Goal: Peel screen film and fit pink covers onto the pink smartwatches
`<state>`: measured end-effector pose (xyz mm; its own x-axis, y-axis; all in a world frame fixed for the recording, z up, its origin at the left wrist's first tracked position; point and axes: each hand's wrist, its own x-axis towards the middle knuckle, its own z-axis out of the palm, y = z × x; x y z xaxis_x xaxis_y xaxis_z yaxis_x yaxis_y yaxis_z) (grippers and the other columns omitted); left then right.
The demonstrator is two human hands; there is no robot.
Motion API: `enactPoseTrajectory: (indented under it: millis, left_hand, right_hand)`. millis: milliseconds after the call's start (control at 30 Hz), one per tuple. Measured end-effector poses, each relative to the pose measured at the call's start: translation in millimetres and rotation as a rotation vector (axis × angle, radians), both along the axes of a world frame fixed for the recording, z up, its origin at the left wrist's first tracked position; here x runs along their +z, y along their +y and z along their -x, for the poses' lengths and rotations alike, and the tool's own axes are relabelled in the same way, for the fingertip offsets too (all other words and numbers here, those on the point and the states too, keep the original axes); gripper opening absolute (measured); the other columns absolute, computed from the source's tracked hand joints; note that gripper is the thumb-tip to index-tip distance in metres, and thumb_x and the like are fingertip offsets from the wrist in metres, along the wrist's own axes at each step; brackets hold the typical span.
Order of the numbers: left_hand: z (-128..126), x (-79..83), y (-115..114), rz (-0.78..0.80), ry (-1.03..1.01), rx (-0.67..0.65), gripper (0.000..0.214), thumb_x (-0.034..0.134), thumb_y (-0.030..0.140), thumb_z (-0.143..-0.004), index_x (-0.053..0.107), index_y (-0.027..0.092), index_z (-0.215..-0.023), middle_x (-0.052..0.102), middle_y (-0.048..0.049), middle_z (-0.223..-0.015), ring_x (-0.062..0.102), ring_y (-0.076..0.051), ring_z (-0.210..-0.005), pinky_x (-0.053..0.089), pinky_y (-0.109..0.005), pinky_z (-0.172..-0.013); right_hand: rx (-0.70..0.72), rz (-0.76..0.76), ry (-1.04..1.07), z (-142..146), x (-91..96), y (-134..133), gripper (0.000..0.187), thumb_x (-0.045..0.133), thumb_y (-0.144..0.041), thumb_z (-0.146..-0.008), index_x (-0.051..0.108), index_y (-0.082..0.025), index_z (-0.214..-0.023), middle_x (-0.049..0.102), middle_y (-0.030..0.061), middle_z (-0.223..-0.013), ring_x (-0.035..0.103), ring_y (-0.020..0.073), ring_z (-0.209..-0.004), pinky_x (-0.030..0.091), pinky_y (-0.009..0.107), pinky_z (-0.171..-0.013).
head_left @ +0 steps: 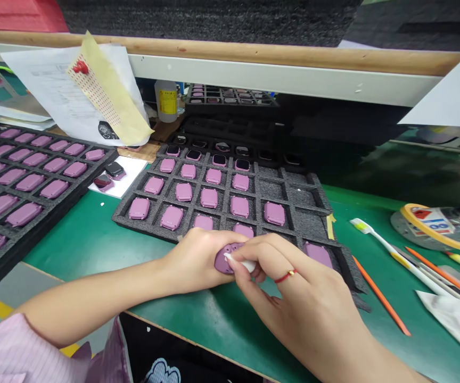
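Note:
My left hand [194, 260] is closed around a purple smartwatch case [222, 264], partly hidden by the fingers. A thin white piece [248, 264], perhaps folded cloth or tissue, is pinched in my right hand [294, 282]. Its tip touches the face of the case. A red cord ring with a gold bead circles one right finger. Just behind both hands lies a black foam tray [272, 189]. Purple watch cases [209, 197] fill many of its compartments, and several with dark screens sit in a far row.
Another foam tray [82, 183] of purple cases lies left. Two loose watches [114, 170] rest on white paper beside it. At right are a toothbrush [368, 229], an orange stick [382, 298] and a glass jar [409, 231]. A bottle [166, 101] stands under the shelf edge [254, 66].

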<state>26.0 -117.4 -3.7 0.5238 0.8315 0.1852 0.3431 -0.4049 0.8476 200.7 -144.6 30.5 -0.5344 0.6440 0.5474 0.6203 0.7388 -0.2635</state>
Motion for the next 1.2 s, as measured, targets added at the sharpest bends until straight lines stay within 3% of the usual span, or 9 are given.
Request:
enactPoseTrajectory:
  millis: [233,367,633,767,900,1000,1100,1200]
  left_hand:
    - [0.7,0.3,-0.4,0.022,-0.013,0.013,0.017,0.07,0.027,-0.084,0.074,0.02,-0.099,0.078,0.0031,-0.093,0.072,-0.013,-0.08,0.05,-0.019,-0.071]
    - [0.8,-0.1,0.2,0.016,-0.009,0.004,0.028,0.073,0.028,-0.082,0.074,0.021,-0.109,0.079,0.0025,-0.096,0.072,-0.013,-0.081,0.05,-0.02,-0.072]
    - [1.0,-0.4,0.4,0.033,-0.012,0.003,0.025,0.071,0.027,-0.083,0.074,0.021,-0.107,0.079,0.0026,-0.096,0.072,-0.014,-0.083,0.05,-0.02,-0.074]
    - [0.9,2.6,0.2,0.052,-0.013,0.033,0.02,0.071,0.028,-0.083,0.074,0.02,-0.101,0.078,0.002,-0.094,0.072,-0.015,-0.083,0.05,-0.021,-0.074]
    - [1.8,4.5,0.3,0.063,0.01,0.034,0.023,0.075,0.03,-0.081,0.075,0.021,-0.102,0.078,0.0017,-0.089,0.07,-0.014,-0.075,0.052,-0.023,-0.072]
    - [2.5,2.7,0.6,0.045,0.03,0.056,0.036,0.082,0.032,-0.075,0.075,0.022,-0.11,0.079,0.0015,-0.089,0.071,-0.015,-0.073,0.054,-0.025,-0.075]
    - [2.3,0.7,0.7,0.024,0.035,0.055,0.043,0.085,0.031,-0.074,0.074,0.023,-0.115,0.079,0.001,-0.092,0.071,-0.015,-0.075,0.055,-0.025,-0.077]
    - [1.5,1.3,0.4,0.033,0.03,0.049,0.039,0.083,0.031,-0.075,0.074,0.022,-0.112,0.079,0.0011,-0.093,0.072,-0.015,-0.077,0.054,-0.024,-0.076]
  right_hand:
    - [-0.005,0.094,0.066,-0.3,1.5,2.7,0.012,0.053,-0.012,-0.096,0.06,-0.019,-0.089,0.065,0.0014,-0.078,0.06,0.0126,-0.061,0.051,0.024,-0.055]
    - [0.013,0.18,0.055,-1.7,2.7,1.3,0.013,0.052,-0.011,-0.094,0.061,-0.018,-0.088,0.063,0.001,-0.077,0.058,0.0113,-0.058,0.051,0.024,-0.054]
    - [0.003,0.167,0.041,-1.2,1.4,0.5,0.012,0.052,-0.012,-0.095,0.061,-0.019,-0.091,0.065,0.0016,-0.08,0.06,0.012,-0.059,0.051,0.025,-0.054]
    - [0.006,0.092,0.096,0.4,1.8,4.0,0.012,0.052,-0.011,-0.096,0.06,-0.02,-0.091,0.067,0.0022,-0.082,0.064,0.0137,-0.066,0.054,0.025,-0.06]
    - [0.048,0.253,0.258,-6.8,8.6,12.8,0.01,0.059,-0.013,-0.093,0.063,-0.021,-0.089,0.069,0.0005,-0.079,0.065,0.0122,-0.065,0.054,0.023,-0.059]
    - [-0.047,0.332,0.341,-17.0,14.8,21.3,0.007,0.064,-0.019,-0.09,0.064,-0.022,-0.084,0.068,-0.0001,-0.073,0.063,0.0128,-0.06,0.053,0.024,-0.054]
    - [-0.088,0.319,0.311,-25.0,17.2,27.4,0.007,0.066,-0.02,-0.088,0.065,-0.022,-0.081,0.068,-0.0008,-0.07,0.063,0.0125,-0.057,0.051,0.024,-0.052]
    - [-0.036,0.301,0.218,-28.0,16.4,27.9,0.006,0.064,-0.017,-0.088,0.065,-0.021,-0.084,0.068,-0.0009,-0.072,0.062,0.011,-0.058,0.051,0.022,-0.052]
